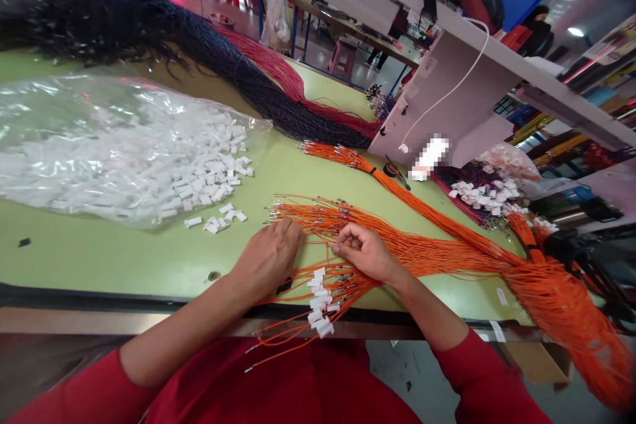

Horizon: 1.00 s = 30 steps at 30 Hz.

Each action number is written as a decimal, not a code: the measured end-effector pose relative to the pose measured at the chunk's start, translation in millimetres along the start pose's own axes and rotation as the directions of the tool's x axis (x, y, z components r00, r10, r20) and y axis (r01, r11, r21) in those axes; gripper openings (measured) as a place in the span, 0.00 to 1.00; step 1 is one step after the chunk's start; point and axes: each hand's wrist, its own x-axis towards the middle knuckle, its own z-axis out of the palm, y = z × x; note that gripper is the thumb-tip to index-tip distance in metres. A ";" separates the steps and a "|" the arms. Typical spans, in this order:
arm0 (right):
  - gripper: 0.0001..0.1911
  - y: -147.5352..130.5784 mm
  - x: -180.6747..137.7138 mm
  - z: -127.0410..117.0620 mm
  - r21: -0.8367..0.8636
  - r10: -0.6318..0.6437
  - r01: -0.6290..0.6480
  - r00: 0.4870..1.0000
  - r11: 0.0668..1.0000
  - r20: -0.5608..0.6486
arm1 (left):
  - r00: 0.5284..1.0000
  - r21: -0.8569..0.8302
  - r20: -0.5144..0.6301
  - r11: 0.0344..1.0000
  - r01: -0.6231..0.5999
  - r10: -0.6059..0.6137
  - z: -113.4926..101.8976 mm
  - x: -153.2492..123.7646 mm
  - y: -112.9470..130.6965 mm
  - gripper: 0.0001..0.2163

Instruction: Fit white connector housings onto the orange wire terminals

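My left hand (271, 252) is closed, knuckles up, at the terminal ends of a loose bundle of orange wires (417, 238). Its fingertips are turned away, so what they hold is hidden. To its right, my right hand (365, 253) pinches a thin orange wire, and a strand spans the space between both hands. Below the hands, white plastic connectors (320, 305) lie in a column on more orange wires. Some of those wires stick out past the table's front edge, their metal tips in the air.
An open clear bag (99, 152) of white connectors lies left, with several loose connectors (216, 222) spilled beside it. Dark blue wires (213, 53) and red wires (268, 66) stretch along the back. A tied orange bundle (397, 189) runs right, near a shelf panel (437, 93).
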 end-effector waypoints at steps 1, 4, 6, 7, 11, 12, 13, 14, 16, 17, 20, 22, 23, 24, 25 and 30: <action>0.10 -1.6 -0.6 -0.4 -0.042 0.010 -0.009 1.000 0.999 0.027 | 1.000 0.006 -0.004 1.000 -0.004 0.004 0.5 -0.5 0.0 0.10; 0.07 -6.1 -4.1 -3.5 -0.226 -0.025 0.045 0.996 0.973 0.090 | 1.000 0.028 -0.025 1.000 -0.007 0.007 -0.2 -2.2 0.2 0.10; 0.07 -7.6 -5.3 -5.3 -0.227 -0.038 0.063 0.993 0.972 0.112 | 0.999 0.049 -0.013 0.998 -0.028 0.029 -1.6 -3.6 0.7 0.10; 0.08 -7.6 -5.0 -5.8 -0.177 -0.035 0.051 0.995 0.983 0.095 | 0.999 0.057 0.008 0.997 -0.045 0.045 -2.5 -4.4 1.2 0.10; 0.08 -3.7 2.4 -3.5 -0.052 0.011 -0.015 0.997 0.999 -0.080 | 0.989 0.063 0.119 0.993 -0.098 0.090 -5.5 -7.8 3.9 0.11; 0.07 -2.2 5.0 -2.4 -0.087 0.014 -0.022 0.995 0.996 -0.100 | 0.986 0.057 0.135 0.993 -0.106 0.098 -6.0 -8.6 4.4 0.11; 0.06 -0.7 7.5 -1.2 -0.140 0.010 -0.025 0.995 0.990 -0.103 | 0.984 0.051 0.147 0.992 -0.113 0.105 -6.3 -9.5 4.8 0.10; 0.06 0.4 9.6 -0.1 -0.200 0.001 -0.021 0.995 0.980 -0.099 | 0.982 0.043 0.153 0.992 -0.120 0.112 -6.3 -10.4 5.0 0.10; 0.05 1.2 12.7 1.6 -0.311 -0.025 -0.005 0.995 0.950 -0.093 | 0.980 0.026 0.153 0.991 -0.133 0.127 -5.8 -12.2 4.6 0.09; 0.05 0.8 13.6 2.1 -0.348 -0.035 0.000 0.995 0.937 -0.094 | 0.980 0.019 0.148 0.990 -0.138 0.134 -5.4 -13.0 4.2 0.09; 0.05 -2.6 14.8 1.7 -0.388 -0.038 -0.002 0.995 0.922 -0.095 | 0.980 0.009 0.127 0.988 -0.157 0.154 -4.4 -14.8 3.1 0.09; 0.05 -4.8 15.3 0.5 -0.413 -0.038 0.001 0.996 0.911 -0.081 | 0.979 0.007 0.121 0.986 -0.167 0.164 -4.3 -15.0 2.9 0.09; 0.05 -5.4 15.5 0.0 -0.433 -0.040 0.007 0.997 0.902 -0.067 | 0.978 0.002 0.119 0.985 -0.171 0.169 -4.4 -14.9 3.0 0.09; 0.06 -5.5 15.7 -0.5 -0.455 -0.043 0.015 0.998 0.891 -0.052 | 0.978 -0.003 0.116 0.985 -0.172 0.171 -4.4 -14.7 3.2 0.09; 0.06 -5.0 15.6 -1.0 -0.473 -0.046 0.023 0.998 0.881 -0.038 | 0.979 -0.008 0.112 0.985 -0.171 0.171 -4.1 -14.4 3.4 0.09; 0.06 0.9 9.7 -4.8 -0.336 -0.077 0.062 0.996 0.940 -0.033 | 0.984 -0.050 0.034 0.984 -0.174 0.176 1.3 -14.5 2.5 0.09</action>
